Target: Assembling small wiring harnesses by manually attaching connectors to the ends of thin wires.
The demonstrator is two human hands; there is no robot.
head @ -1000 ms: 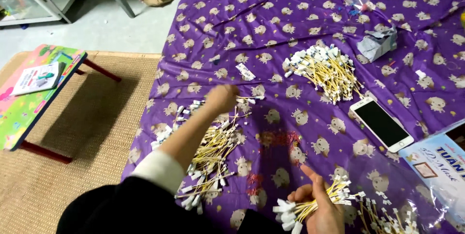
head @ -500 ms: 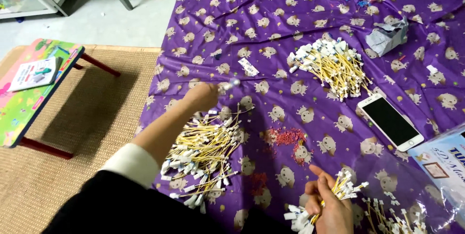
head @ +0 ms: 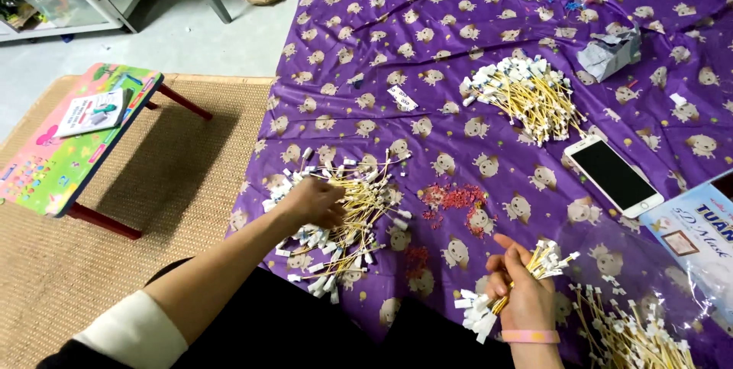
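Observation:
My left hand [head: 311, 199] rests on a loose heap of thin yellow wires with white end plugs [head: 347, 220] lying on the purple patterned cloth [head: 427, 63], its fingers curled over a few of them. My right hand [head: 519, 292], with a pink band at the wrist, grips a small bundle of the same yellow wires [head: 534, 266], held near the cloth's front edge. A second heap of wires [head: 523, 94] lies farther back, and a third one [head: 630, 331] sits in clear plastic at the front right.
A white phone [head: 613, 176] lies face up right of centre. Small red bits [head: 450, 199] are scattered between the heaps. A crumpled plastic bag [head: 607, 52] lies at the back. A low colourful table [head: 72, 136] stands on the woven mat [head: 114, 262] to the left.
My left hand has drawn back from the middle of the cloth and come down onto the near heap of wires. My right hand has kept its bundle, shifting little.

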